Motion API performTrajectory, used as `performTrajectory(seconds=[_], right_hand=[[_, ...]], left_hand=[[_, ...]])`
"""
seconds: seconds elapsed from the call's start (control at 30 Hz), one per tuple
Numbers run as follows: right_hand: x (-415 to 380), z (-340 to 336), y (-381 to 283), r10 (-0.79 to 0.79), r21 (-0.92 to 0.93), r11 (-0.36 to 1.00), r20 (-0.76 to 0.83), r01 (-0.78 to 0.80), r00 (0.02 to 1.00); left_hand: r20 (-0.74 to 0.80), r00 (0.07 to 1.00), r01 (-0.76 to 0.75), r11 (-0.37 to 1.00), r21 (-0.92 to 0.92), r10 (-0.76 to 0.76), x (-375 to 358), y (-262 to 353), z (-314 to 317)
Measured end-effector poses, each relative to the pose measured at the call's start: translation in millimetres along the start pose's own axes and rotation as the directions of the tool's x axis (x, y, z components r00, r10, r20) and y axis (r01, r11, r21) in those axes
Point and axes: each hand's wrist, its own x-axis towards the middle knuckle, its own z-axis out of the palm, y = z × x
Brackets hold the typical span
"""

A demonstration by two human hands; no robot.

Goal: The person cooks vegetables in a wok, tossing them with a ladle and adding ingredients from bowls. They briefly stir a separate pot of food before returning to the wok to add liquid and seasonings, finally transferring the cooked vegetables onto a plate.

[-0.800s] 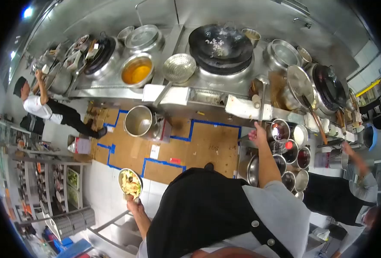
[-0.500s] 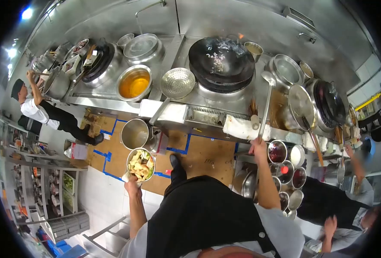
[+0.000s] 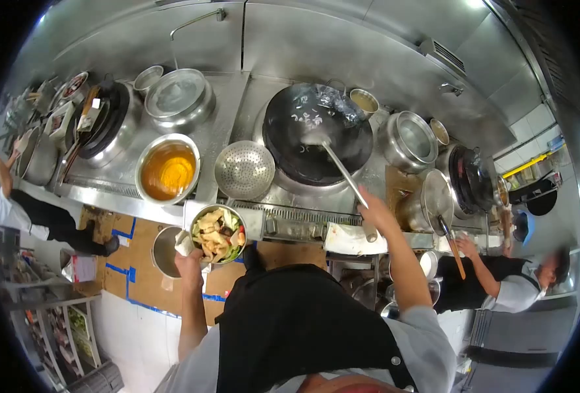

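1. Nearest, left of centre low in the frame, the left hand (image 3: 188, 262) has its fingers closed on the bowl (image 3: 206, 209), with a white cloth (image 3: 184, 243) at the grip. The bowl holds mixed food (image 3: 218, 236), pale pieces with green and red bits. Gripped at one side only, it could tip and spill over the rim if the wrist rolled or the cloth slipped.

2. Right of centre, the right hand (image 3: 376, 211) has its fingers wrapped round the handle of the ladle (image 3: 345, 173), nearly shut. A folded towel (image 3: 352, 239) lies beneath that hand, along the near edge of the surface (image 3: 227, 124).

3. Just beyond the bowl, the perforated skimmer (image 3: 244, 170) lies on the surface; a low sweep of the bowl could knock it.

4. Beside the skimmer, at left, stands an open pot (image 3: 196, 154) of orange liquid (image 3: 165, 177). A bump from the skimmer or the bowl could slop it.

5. Farther, at upper centre, the ladle's head is inside the wok (image 3: 290, 150), among small pale scraps (image 3: 309, 120); a hard push could shift the wok. The gleam at its upper right might be liquid or steam; I cannot tell which.

6. At right, another person (image 3: 512, 281) reaches towards the surface, well apart from the wok.
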Motion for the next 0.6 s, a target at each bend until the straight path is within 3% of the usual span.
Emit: performTrajectory(seconds=[0.07, 0.13, 0.17, 0.27, 0.33, 0.43, 0.53, 0.6], right_hand=[[90, 28, 37, -0.135, 0.008, 0.990, -0.162, 0.138, 0.977], [113, -12, -37, 0.211, 0.278, 0.943, -0.078, -0.182, 0.974], [116, -22, -67, 0.371, 0.396, 0.852, 0.005, -0.343, 0.929], [150, 51, -12, 0.181, 0.137, 0.981, -0.379, -0.138, 0.907], [141, 74, -10, 0.102, 0.093, 0.993, -0.343, -0.074, 0.934], [73, 59, -43, 0.141, 0.301, 0.947, -0.087, -0.109, 0.986], [4, 24, -97, 0.202, 0.633, 0.706, 0.250, -0.318, 0.947], [6, 17, -73, 0.116, 0.766, 0.534, 0.353, -0.358, 0.928]], left_hand=[[0.069, 0.997, 0.044, 0.999, 0.011, -0.045, 29, 14, 20], [0.122, 0.991, 0.052, 0.999, 0.006, -0.052, 53, 37, 42], [0.136, 0.990, 0.036, 0.999, 0.024, -0.039, 62, 47, 50], [0.168, 0.985, 0.040, 0.998, 0.052, -0.048, 82, 60, 64], [0.186, 0.982, 0.022, 0.998, 0.054, -0.032, 98, 60, 72], [0.151, 0.989, -0.006, 0.999, 0.035, 0.000, 106, 65, 83], [0.113, 0.993, -0.033, 0.999, 0.036, 0.029, 121, 78, 104], [0.188, 0.977, -0.110, 0.992, 0.056, 0.098, 147, 72, 111]])
